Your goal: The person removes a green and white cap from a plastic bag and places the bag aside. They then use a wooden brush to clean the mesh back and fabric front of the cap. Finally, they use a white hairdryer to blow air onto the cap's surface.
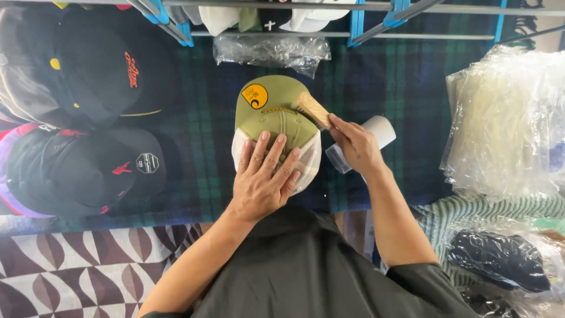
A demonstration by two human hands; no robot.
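Note:
An olive green cap [272, 112] with a white mesh back and a yellow round sticker on its brim lies on a dark plaid blanket [382, 88]. My left hand [265, 176] presses flat on the cap's crown, fingers spread. My right hand [356, 147] grips a wooden-handled brush [311, 109] whose bristles touch the right side of the cap near the brim. A white roll or bottle [376, 132] lies under my right hand.
Two black caps [100, 70] [76, 171] lie at the left. Crumpled clear plastic [271, 50] sits above the cap, a stack of clear bags [506, 118] at the right. More caps hang on a blue-and-grey rack [359, 17] at the top.

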